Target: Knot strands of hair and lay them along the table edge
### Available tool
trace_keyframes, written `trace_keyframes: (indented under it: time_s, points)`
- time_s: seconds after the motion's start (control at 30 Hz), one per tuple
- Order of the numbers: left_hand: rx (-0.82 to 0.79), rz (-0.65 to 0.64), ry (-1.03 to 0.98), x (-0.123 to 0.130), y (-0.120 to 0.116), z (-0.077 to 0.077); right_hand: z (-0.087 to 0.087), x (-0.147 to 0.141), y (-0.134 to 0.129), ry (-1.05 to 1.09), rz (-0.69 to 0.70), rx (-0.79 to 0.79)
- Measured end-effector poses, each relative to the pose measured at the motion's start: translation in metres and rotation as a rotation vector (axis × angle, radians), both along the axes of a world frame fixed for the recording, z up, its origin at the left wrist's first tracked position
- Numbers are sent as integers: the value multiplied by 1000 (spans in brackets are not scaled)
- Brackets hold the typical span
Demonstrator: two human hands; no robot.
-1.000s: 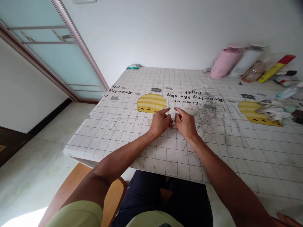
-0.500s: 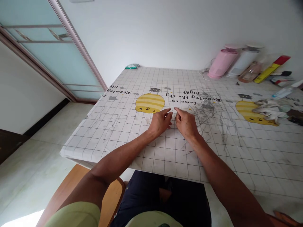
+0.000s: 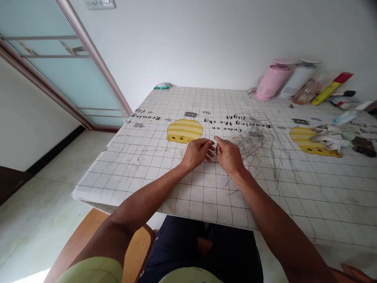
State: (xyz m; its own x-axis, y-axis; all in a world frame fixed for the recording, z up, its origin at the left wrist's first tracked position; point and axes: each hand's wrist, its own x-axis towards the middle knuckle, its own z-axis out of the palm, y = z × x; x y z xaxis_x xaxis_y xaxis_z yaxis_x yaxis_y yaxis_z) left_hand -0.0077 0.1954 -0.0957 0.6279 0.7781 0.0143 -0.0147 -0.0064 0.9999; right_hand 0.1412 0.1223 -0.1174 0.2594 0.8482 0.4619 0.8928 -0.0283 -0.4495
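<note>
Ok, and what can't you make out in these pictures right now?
Head view: whether the left hand or right hand pinches anything thin; too small to tell.
Head view: top of the wall switch; cut off by the upper edge.
Head view: part of the wooden chair; hidden behind the left arm.
Head view: any lettering on the green packet; too small.

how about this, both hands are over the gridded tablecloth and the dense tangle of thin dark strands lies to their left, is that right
Not quite: the head view shows the dense tangle of thin dark strands to the right of the hands, not to their left. The left hand and right hand are indeed over the gridded tablecloth.
</note>
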Motion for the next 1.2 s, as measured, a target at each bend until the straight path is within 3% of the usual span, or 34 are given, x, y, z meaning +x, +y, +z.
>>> trace_keyframes:
  time_s: [0.1,0.27,0.4,0.5,0.7,0.9,1.2]
  points:
    - [-105,-63,-48,-4,6,5,14,7,-5,193,90,36]
    - [-198,-327,-119,-16,12,16,44,31,-17,836,366,-20]
    - [-262,-497,-99,-19,7,20,49,35,-20,1076,523,-101]
    - [-326,-539,-69,-21,4,21,46,31,-20,1120,546,-145]
    - [-394,-580,-45,-22,3,22,42,29,-18,1111,515,-82]
    - [-383,-429,-8,-18,1,22,35,32,-13,1040,450,-35]
    - [-291,-362,53,-16,-3,20,34,35,-11,1077,371,26]
